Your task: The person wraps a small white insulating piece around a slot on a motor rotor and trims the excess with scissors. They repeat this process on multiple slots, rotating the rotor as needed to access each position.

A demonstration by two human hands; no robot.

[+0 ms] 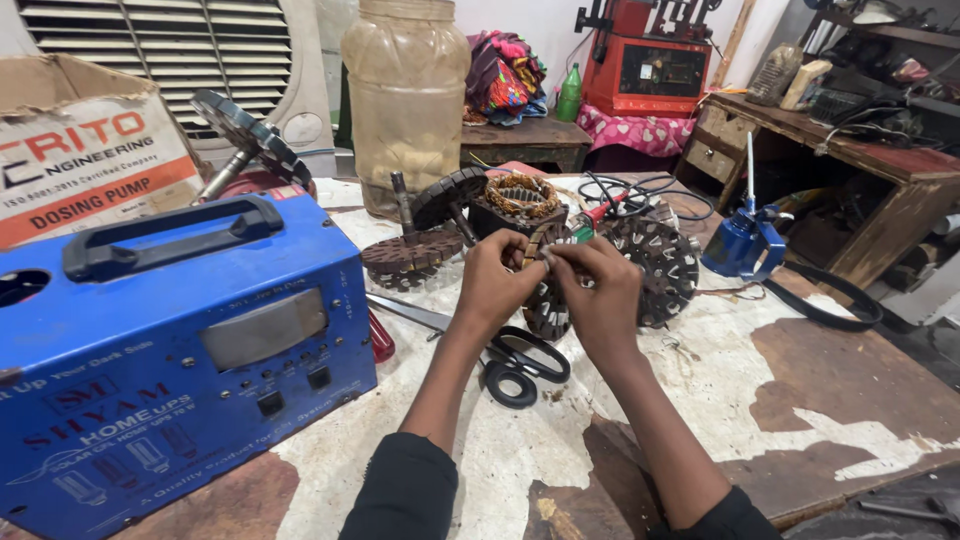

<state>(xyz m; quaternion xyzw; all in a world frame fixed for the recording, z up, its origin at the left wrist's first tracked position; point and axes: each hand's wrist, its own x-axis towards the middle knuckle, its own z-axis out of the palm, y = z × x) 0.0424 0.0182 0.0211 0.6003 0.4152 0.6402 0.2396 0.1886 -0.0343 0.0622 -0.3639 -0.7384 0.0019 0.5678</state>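
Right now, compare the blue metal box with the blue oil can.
The blue metal box is large, rectangular and sits at the left, with a black carry handle on top. The blue oil can is small, sits at the right and has a thin upright spout. Both are blue and rest on the worn table, untouched by either hand.

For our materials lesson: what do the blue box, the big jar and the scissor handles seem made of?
Blue box: painted sheet metal, judging by crisp folds and screws.
Jar: cloudy translucent plastic, probably.
Scissor handles: glossy black plastic, likely.
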